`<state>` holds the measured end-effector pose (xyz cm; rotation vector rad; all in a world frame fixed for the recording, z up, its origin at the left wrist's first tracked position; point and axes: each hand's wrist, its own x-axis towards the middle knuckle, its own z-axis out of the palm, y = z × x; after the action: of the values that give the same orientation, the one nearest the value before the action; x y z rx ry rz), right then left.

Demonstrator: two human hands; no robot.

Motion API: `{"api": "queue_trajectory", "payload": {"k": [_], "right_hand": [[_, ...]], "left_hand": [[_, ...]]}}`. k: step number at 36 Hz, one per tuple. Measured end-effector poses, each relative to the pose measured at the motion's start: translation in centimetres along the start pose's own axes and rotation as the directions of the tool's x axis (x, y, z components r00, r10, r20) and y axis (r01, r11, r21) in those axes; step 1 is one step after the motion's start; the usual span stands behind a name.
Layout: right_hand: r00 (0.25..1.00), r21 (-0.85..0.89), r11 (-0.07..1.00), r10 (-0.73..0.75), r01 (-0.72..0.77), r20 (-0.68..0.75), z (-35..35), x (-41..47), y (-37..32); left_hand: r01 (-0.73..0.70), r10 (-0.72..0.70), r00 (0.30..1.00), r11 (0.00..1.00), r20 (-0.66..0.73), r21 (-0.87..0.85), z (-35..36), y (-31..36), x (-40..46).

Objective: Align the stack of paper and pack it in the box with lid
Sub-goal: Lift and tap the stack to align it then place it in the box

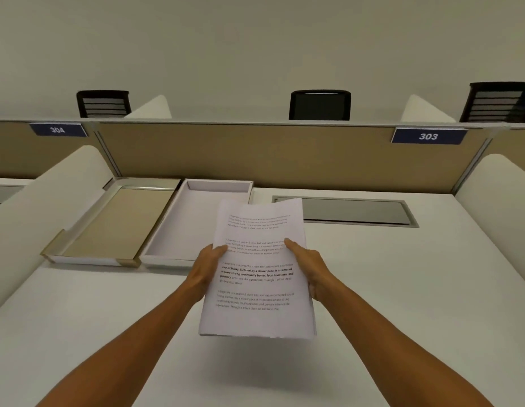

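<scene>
I hold a stack of printed white paper (pixel 256 283) upright above the white desk, its lower edge lifted off the surface. My left hand (pixel 204 267) grips its left edge with the thumb on the front sheet. My right hand (pixel 309 267) grips the right edge the same way. Behind the stack, slightly left, lies the open white box (pixel 167 230), empty inside. Its lid (pixel 88 230), with gold trim and a tan inner face, lies upturned to the left of the box, touching it.
A tan partition (pixel 284 154) with signs 303 and 304 closes the desk's far side. A grey cable hatch (pixel 358 211) is set into the desk at the right rear. Curved white dividers (pixel 498 195) flank both sides. Black chairs stand beyond the partition.
</scene>
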<state>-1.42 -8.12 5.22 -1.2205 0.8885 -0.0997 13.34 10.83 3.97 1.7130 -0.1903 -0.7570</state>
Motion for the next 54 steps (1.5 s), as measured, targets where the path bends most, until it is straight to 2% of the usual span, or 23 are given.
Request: {"api": "queue_trajectory", "payload": {"k": [11, 15, 24, 26, 33, 39, 45, 54], "right_hand": [[0.999, -0.047, 0.999, 0.013, -0.011, 0.032, 8.7, 5.9, -3.8], [0.999, -0.036, 0.999, 0.027, -0.026, 0.028, 11.4, 9.0, -5.3], [0.998, -0.079, 0.995, 0.061, -0.061, -0.008, 16.3, 16.0, -8.2], [0.997, -0.086, 0.994, 0.069, -0.07, -0.016, 18.6, 19.9, -8.7], [0.994, -0.082, 0.99, 0.109, -0.111, -0.023, 19.4, 22.4, -8.6], [0.989, -0.08, 0.986, 0.141, -0.144, -0.04, 19.5, 23.2, -7.8], [0.981, -0.125, 0.975, 0.175, -0.184, -0.081, 19.9, 24.3, -6.9], [0.978, -0.232, 0.956, 0.147, -0.178, -0.146, 19.9, 24.4, -6.4]], "left_hand": [[0.097, -0.087, 0.99, 0.991, -0.109, 0.088, -8.1, 4.3, 7.2], [0.093, -0.061, 0.977, 0.984, -0.205, 0.154, -10.5, 6.0, 11.0], [0.117, -0.025, 0.954, 0.949, -0.297, 0.294, -13.7, 8.0, 18.7], [0.138, -0.036, 0.946, 0.943, -0.321, 0.301, -15.4, 7.9, 22.7], [0.195, -0.059, 0.938, 0.904, -0.341, 0.381, -15.8, 6.8, 25.3], [0.187, -0.036, 0.94, 0.885, -0.339, 0.426, -15.4, 5.7, 25.8], [0.208, -0.06, 0.946, 0.866, -0.319, 0.455, -15.5, 4.0, 27.2], [0.227, -0.073, 0.941, 0.861, -0.332, 0.454, -15.3, 2.5, 27.9]]}}
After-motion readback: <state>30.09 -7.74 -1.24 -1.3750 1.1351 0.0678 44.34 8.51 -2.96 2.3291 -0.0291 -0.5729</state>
